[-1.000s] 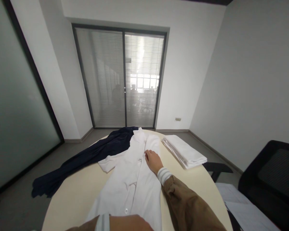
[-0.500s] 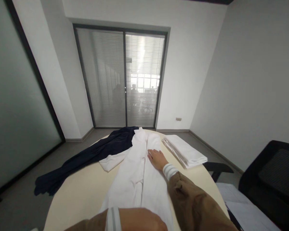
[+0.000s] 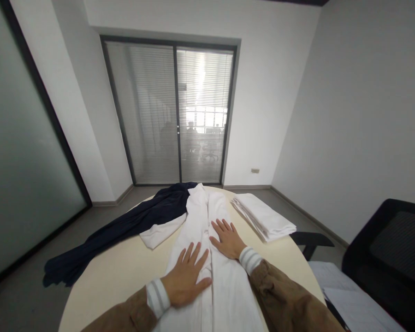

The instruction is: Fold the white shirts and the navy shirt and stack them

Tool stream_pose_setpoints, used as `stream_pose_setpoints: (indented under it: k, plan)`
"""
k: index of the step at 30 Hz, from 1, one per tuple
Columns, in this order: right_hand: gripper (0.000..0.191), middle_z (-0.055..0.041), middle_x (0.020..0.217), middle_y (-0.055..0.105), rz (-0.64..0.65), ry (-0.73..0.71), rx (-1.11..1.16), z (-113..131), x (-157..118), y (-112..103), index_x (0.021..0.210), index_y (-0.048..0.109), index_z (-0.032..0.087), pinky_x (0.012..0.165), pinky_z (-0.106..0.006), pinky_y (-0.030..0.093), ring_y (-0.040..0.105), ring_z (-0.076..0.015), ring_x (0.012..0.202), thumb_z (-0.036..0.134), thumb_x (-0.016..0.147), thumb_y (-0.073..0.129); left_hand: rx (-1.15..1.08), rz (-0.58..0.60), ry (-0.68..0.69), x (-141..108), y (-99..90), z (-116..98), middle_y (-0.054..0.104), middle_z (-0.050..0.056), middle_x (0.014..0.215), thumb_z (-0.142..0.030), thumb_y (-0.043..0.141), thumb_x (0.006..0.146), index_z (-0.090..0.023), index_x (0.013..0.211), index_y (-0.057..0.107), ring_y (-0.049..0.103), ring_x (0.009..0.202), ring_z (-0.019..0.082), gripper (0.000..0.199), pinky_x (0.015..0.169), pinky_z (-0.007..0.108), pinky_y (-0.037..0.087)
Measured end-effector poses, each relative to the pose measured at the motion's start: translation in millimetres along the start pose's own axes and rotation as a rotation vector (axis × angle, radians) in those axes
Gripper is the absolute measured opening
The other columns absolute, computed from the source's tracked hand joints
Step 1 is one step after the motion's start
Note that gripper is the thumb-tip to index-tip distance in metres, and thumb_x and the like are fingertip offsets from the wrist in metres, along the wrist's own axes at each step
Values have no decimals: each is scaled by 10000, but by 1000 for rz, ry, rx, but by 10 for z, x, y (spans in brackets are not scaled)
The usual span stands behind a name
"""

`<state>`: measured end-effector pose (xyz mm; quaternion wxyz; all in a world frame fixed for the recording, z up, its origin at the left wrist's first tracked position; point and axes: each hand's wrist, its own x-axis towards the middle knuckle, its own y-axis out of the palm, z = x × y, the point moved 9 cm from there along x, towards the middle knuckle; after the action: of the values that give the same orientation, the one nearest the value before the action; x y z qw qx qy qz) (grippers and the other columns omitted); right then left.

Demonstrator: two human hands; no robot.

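Observation:
A white long garment (image 3: pixel 193 221), its kind not fully plain, lies lengthwise on the round table (image 3: pixel 114 272), with one sleeve (image 3: pixel 164 232) sticking out to the left. My left hand (image 3: pixel 186 276) rests flat on its left half, fingers spread. Further up, my right hand (image 3: pixel 227 239) lies flat on the right half, also with fingers spread. Between the hands a seam or fold runs down the cloth. Neither hand grips anything. The near end of the garment passes out of view at the bottom.
Dark navy clothing (image 3: pixel 134 219) lies along the table's left edge and hangs over it. A folded white cloth (image 3: pixel 264 216) sits at the right edge. On the right stand a black chair (image 3: pixel 387 258) and some papers (image 3: pixel 346 290). A glass door with blinds (image 3: pixel 145 115) is behind.
My left hand has moved forward from the near edge of view and now lies spread on the white garment. My right hand has slid slightly nearer to me, its fingers wider apart.

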<state>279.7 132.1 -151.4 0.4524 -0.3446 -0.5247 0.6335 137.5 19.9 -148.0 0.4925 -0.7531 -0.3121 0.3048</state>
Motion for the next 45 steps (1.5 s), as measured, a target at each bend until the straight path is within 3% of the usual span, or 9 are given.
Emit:
stream_pose_setpoints:
  k: [4, 7, 17, 23, 29, 34, 38, 42, 45]
  plan:
    - [740, -102, 1655, 191, 13, -24, -4, -4, -72, -3, 1585, 237, 256, 1204, -557, 68, 112, -335, 1529, 642, 962, 333, 21, -178, -11, 151, -229, 49, 251, 138, 1634, -557, 321, 1010, -223, 1564, 298, 203, 1505, 344, 647, 1181, 562, 249]
    - [732, -101, 1656, 189, 11, -31, -3, 12, -108, -20, 1584, 239, 264, 1206, -553, 64, 112, -331, 1529, 637, 962, 341, 67, -334, -13, 317, -400, 197, 282, 122, 1627, -405, 369, 1019, -221, 1536, 353, 244, 1497, 300, 549, 1183, 500, 275]
    - [723, -103, 1651, 206, 21, -91, -14, 148, -318, -68, 1580, 254, 275, 1202, -582, 82, 130, -352, 1523, 626, 957, 369, 128, -340, -95, 562, -592, 234, 609, 125, 1247, -389, 499, 945, -217, 1367, 521, 549, 1167, 309, 457, 898, 417, 492]
    - [704, -104, 1632, 275, -5, -81, -17, 169, -362, -101, 1570, 285, 278, 1197, -571, 111, 183, -344, 1509, 621, 961, 369, 62, -463, -203, 625, -639, 280, 643, 66, 1027, -312, 469, 972, -209, 976, 588, 603, 994, 220, 158, 774, 305, 450]
    - [689, -108, 1596, 356, -66, -98, 38, 215, -305, -202, 1583, 234, 278, 1197, -526, 159, 271, -312, 1476, 564, 973, 381, -93, -659, -306, 572, -697, 502, 625, 12, 838, -265, 395, 1005, -214, 858, 530, 604, 790, 167, 206, 663, 267, 386]
    - [706, -89, 1643, 249, 50, -191, 39, 261, -315, -144, 1581, 228, 315, 1195, -572, 102, 201, -325, 1503, 621, 962, 376, -45, -664, -109, 608, -635, 357, 623, 53, 921, -284, 437, 1000, -189, 862, 580, 579, 933, 208, 221, 852, 323, 438]
    - [665, -109, 1550, 426, 0, -258, 38, 296, -307, -299, 1540, 355, 297, 1164, -504, 230, 361, -319, 1411, 568, 943, 466, -78, -591, -33, 620, -627, 330, 640, 70, 966, -298, 399, 1020, -181, 900, 637, 579, 985, 225, 291, 922, 363, 458]
    - [490, -114, 1268, 653, -68, -257, 164, 192, -118, -429, 1402, 545, 232, 1027, -402, 409, 565, -268, 1168, 420, 952, 492, -79, -767, -97, 606, -827, 577, 591, 106, 1260, -225, 467, 973, -194, 1084, 685, 501, 1242, 271, 247, 1082, 436, 395]
    - [429, -123, 1200, 672, -192, -162, 283, -94, 146, -438, 1339, 587, 188, 1019, -392, 433, 594, -251, 1124, 335, 951, 478, -158, -821, -216, 710, -847, 939, 485, 148, 1427, -227, 500, 951, -183, 1213, 683, 456, 1332, 322, 322, 1131, 498, 357]
